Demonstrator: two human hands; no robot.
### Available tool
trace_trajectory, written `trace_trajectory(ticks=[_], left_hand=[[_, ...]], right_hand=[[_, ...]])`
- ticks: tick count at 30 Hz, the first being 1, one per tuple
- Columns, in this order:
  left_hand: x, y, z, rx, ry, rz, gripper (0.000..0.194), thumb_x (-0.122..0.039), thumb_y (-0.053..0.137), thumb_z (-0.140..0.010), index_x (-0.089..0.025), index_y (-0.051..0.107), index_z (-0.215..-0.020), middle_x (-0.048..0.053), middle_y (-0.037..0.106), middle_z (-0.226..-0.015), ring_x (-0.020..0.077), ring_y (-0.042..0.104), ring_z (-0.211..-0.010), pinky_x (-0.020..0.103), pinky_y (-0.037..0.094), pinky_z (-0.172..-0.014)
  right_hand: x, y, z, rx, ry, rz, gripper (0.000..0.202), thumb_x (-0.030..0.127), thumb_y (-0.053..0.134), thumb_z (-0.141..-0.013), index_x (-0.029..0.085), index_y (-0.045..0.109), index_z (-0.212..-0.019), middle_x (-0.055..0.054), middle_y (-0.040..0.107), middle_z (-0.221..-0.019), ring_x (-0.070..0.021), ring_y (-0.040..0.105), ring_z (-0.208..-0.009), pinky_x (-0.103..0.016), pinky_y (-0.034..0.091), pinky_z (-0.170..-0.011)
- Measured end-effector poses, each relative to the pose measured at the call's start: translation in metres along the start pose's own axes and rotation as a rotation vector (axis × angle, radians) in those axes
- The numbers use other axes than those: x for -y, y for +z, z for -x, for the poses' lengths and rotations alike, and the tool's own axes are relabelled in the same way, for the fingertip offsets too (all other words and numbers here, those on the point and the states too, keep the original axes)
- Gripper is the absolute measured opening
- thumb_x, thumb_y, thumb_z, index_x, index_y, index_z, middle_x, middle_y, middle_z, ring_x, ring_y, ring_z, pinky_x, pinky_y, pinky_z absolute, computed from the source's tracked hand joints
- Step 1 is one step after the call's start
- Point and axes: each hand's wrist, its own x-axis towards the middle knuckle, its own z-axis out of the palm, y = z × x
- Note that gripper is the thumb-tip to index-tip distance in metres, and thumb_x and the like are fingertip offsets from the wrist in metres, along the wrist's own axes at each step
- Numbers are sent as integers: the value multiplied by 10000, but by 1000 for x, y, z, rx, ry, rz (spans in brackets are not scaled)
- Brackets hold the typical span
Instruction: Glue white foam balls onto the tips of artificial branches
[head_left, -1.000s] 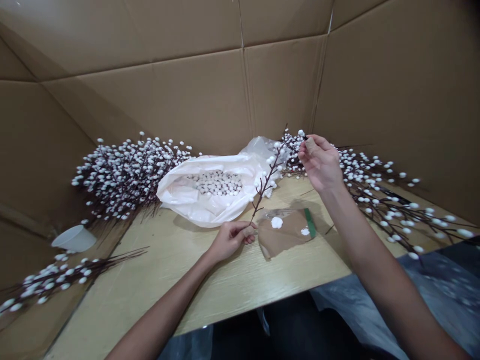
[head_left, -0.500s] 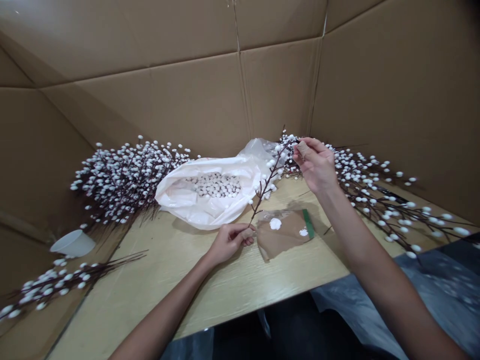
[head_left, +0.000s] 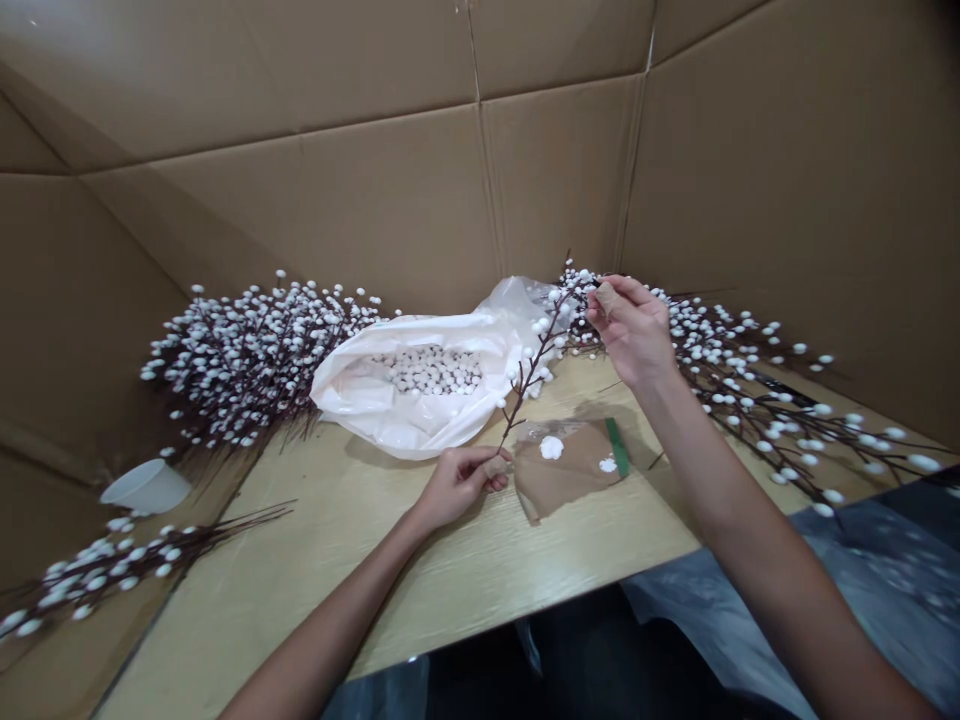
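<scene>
A brown artificial berry branch (head_left: 527, 380) with white berries slants up from my left hand (head_left: 461, 485), whose fingers are closed on its lower end. Near the branch's upper end, my right hand (head_left: 634, 330) is pinched; the fingertips hide whether they hold a twig or a berry. Tape-like wrapping shows on the fingers of both hands. Behind the branch lies an open white plastic bag (head_left: 420, 430) with many loose white berries (head_left: 439, 370) inside. A brown card (head_left: 574, 485) bearing two white blobs (head_left: 551, 447) and a green strip lies between my hands on the table.
Bundles of white-berry branches stand at the back left (head_left: 255, 350) and spread along the right side (head_left: 750, 400). A smaller bunch (head_left: 127, 560) lies at the front left, beside a tilted white cup (head_left: 146, 487). Cardboard walls (head_left: 375, 200) enclose the wooden table (head_left: 330, 560).
</scene>
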Motion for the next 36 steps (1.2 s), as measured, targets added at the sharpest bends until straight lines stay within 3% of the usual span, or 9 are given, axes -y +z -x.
trace_trajectory(ticks=[13,25,36], left_hand=[[0,-1,-1,-9,4,-4,390,-444,610,-819,-81,688,-938,56,654,-699,122,563,-613,236,467,-622],[-1,-1,-1,0,-8,13,374,-426,611,-824,-77,684,-938,53,644,-700,117,550,-619,232,456,-627],[-1,-1,0,-8,-8,16,394,-449,613,-816,-82,687,-938,52,649,-696,120,555,-612,237,458,-624]], right_hand=[[-1,-2,-1,23,56,-13,208,294,822,-611,243,690,-764,46,670,-711,-47,603,-620,-137,538,-594],[1,1,1,-12,92,18,268,337,857,-527,256,695,-725,43,667,-692,-71,597,-614,-171,544,-570],[2,0,0,6,90,-2,242,312,844,-561,252,691,-739,52,664,-688,-57,603,-612,-149,541,-581]])
